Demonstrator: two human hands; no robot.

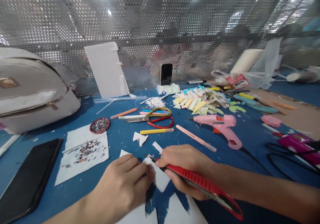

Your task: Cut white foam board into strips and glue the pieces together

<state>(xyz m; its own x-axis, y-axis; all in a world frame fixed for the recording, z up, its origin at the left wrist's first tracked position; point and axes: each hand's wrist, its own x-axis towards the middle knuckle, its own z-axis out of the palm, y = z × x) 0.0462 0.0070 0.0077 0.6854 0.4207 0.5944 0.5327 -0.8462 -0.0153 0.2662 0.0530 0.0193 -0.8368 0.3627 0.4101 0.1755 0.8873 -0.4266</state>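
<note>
My right hand is closed around a red utility knife, its tip pointing left. The blade end meets a small white board piece on the blue table. Beside it, my left hand has its fingers curled down onto the left edge of that piece; its fingertips are partly hidden. Larger white board sheets with jagged cut edges lie under and in front of my hands. Beyond my hands are a white offcut and a small white strip.
Scissors and markers lie ahead. A pink glue gun, its cord trailing, sits at right near cut paper pieces. At left are a black phone, beads on paper and a backpack. Perforated metal stands behind.
</note>
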